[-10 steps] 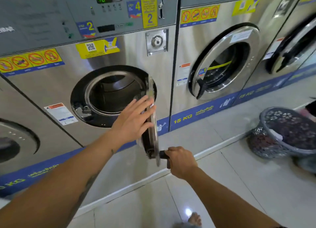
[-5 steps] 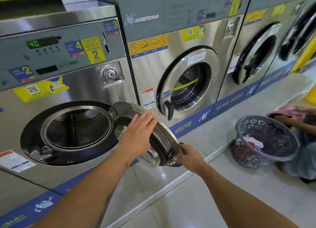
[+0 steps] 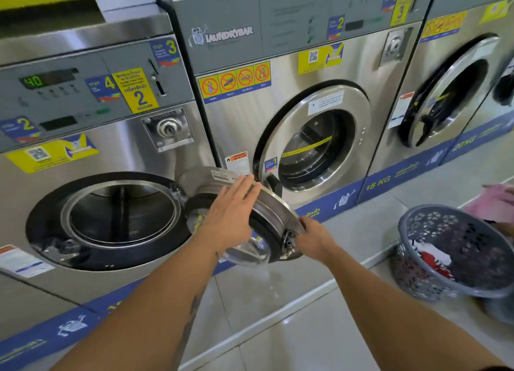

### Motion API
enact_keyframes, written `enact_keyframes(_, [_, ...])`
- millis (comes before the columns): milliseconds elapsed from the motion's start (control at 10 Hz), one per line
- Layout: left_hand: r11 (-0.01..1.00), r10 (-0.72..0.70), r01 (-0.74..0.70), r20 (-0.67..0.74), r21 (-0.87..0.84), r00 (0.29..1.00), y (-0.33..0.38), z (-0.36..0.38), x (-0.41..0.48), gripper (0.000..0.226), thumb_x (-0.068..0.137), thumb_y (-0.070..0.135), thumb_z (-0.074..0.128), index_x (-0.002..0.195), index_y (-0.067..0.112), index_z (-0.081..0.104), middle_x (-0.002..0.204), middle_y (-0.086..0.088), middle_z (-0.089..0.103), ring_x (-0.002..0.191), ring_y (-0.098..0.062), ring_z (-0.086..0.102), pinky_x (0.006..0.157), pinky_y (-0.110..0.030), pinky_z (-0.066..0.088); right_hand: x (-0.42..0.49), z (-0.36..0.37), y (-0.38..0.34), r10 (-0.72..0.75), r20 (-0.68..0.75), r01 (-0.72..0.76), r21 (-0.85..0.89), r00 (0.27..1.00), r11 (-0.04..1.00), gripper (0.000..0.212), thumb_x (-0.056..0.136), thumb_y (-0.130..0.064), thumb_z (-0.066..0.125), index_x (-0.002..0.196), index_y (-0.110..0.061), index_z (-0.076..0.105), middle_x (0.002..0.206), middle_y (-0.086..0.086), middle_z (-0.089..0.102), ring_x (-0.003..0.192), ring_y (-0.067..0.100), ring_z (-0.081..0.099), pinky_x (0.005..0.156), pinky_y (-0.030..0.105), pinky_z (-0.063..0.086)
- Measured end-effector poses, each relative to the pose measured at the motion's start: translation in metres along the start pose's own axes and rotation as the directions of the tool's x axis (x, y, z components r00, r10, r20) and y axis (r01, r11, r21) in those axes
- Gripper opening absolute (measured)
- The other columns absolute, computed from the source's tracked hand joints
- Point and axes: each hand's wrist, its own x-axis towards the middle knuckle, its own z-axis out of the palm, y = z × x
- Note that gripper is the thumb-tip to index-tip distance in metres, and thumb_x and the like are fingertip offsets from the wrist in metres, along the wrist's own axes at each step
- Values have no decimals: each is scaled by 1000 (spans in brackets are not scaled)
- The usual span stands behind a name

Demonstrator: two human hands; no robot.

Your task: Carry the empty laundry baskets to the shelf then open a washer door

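Observation:
The round steel door (image 3: 274,217) of washer number 2 (image 3: 116,153) stands swung wide open to the right, hinged at its left side. The dark drum opening (image 3: 119,220) is bare. My left hand (image 3: 232,216) lies flat on the door's inner face, fingers spread. My right hand (image 3: 314,238) grips the door's outer edge by the latch. A grey perforated laundry basket (image 3: 434,265) stands on the floor at the right, with dark and red-white clothes inside.
The neighbouring washer (image 3: 314,137) has its door closed; another one (image 3: 450,100) further right has its door ajar. A raised tiled step (image 3: 278,292) runs along the machines. A person's hand with pink cloth (image 3: 498,201) shows at the right edge.
The door has swung from edge-on to wide open towards the right, and both hands followed it. My view has shifted right, bringing the basket closer.

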Motion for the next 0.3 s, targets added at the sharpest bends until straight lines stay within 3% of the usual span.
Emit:
enact_keyframes(100, [999, -13, 12, -15, -40, 1000, 2, -7, -10, 99, 73, 12, 58, 153, 23, 2, 162, 6, -10, 148, -13, -9, 116, -38, 0, -10, -1, -7, -27, -23, 27, 1, 999, 1000, 21, 82, -19, 54, 102, -14, 58, 104, 10, 66, 98, 34, 59, 84, 38, 48])
enact_keyframes(300, [977, -150, 144, -28, -161, 988, -13, -12, -88, 83, 83, 20, 54, 153, 16, 10, 163, 0, 3, 148, -17, 5, 120, -40, 11, -61, 6, -34, -79, -145, 66, -88, 986, 994, 30, 84, -20, 53, 111, -7, 55, 114, 14, 62, 102, 33, 57, 86, 40, 46])
